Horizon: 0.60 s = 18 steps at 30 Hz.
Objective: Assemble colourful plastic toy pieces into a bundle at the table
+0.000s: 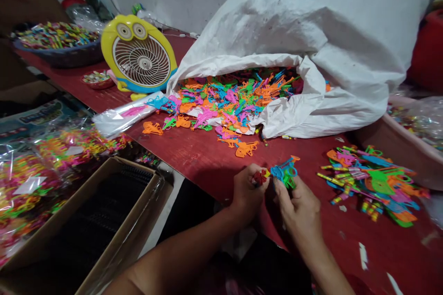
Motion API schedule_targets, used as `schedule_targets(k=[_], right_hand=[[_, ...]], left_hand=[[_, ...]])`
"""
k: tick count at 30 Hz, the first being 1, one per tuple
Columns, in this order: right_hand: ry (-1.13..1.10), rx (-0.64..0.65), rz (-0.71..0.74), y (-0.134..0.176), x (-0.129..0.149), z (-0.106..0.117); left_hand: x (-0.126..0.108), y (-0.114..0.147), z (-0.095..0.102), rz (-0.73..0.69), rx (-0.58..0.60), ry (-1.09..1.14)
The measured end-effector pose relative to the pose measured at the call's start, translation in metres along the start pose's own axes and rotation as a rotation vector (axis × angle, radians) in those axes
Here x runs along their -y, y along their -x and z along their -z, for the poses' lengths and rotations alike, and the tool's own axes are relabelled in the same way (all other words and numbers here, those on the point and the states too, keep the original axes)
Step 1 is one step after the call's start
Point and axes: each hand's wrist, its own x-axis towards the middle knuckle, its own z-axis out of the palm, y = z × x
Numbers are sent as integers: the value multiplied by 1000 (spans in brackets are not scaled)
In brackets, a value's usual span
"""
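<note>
My left hand (245, 192) is closed around a small bunch of red and yellow stick-like pieces (262, 176), whose ends poke out past the thumb. Close against it, my right hand (302, 208) pinches several flat plastic toy pieces (278, 171), blue and green with an orange tip. The two held bunches nearly meet above the table's front edge; whether they touch I cannot tell. A pile of similar toy pieces joined with striped wrapped sticks (375, 182) lies to the right of my right hand.
A big white sack (321, 22) spills colourful plastic pieces (228, 101) onto the red table (207, 161). A yellow fan (138, 55) and a basin (58, 55) of small sticks stand at the left. Below are bagged toys (24, 179) and a carton (117, 239) of black items.
</note>
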Motion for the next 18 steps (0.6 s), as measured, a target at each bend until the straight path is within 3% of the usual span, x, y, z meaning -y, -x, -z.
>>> schedule_targets(k=[6,11,14,16,18], right_hand=[[-208,132,-146,-6,-1,2],[-198,48,-102,-3,-2,-6],[-400,94,-284,-5,-13,-7],[-518,71,-404,-14,-30,8],[-465,-62,-458,-31,-55,41]], left_hand=[[-1,2,0,-13,9,-48],[0,1,0,-27,-13,-136],[2,0,-1,-26,20,-251],[2,0,-1,9,8,-224],[1,0,1,71,-23,-115]])
